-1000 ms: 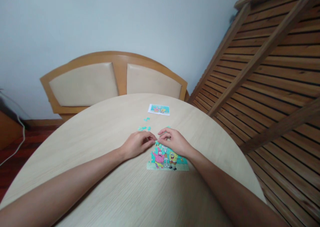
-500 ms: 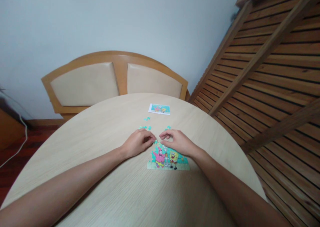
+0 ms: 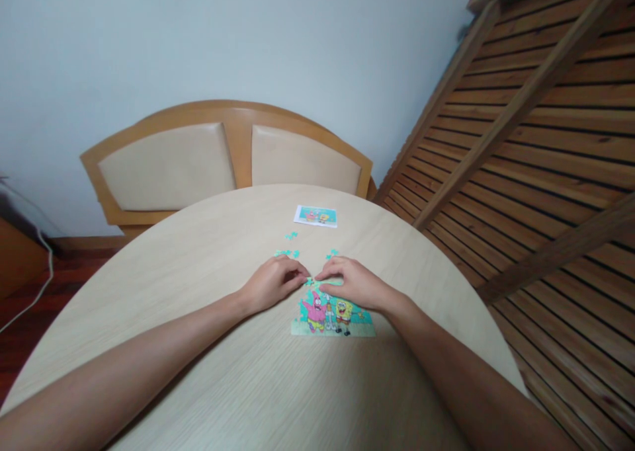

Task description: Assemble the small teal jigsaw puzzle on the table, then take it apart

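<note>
A partly joined jigsaw puzzle (image 3: pixel 317 328) lies on the table, showing a pink starfish, a squid-like figure and a yellow sponge cartoon figure. My left hand (image 3: pixel 278 282) is at its upper left, thumb and fingertips pinched on a small teal puzzle piece (image 3: pixel 309 282). Over the puzzle's top edge rests my right hand (image 3: pixel 354 282), its thumb and forefinger apart and its palm covering the upper right part. The right fingertips are close beside the left ones. Loose teal puzzle pieces (image 3: pixel 296 254) lie beyond the left hand, and others (image 3: pixel 332 254) beyond the right.
A picture card (image 3: pixel 317 217) with the same cartoon lies farther back on the round wooden table (image 3: pixel 223 378). More loose pieces (image 3: pixel 292 236) sit near it. A padded wooden chair back (image 3: pixel 243 147) stands behind, and a slatted wooden frame (image 3: pixel 536 140) leans at the right.
My right hand's fingers have shifted slightly left and down, nearer the puzzle's top edge and my left fingertips. The left hand stays almost in place with its piece.
</note>
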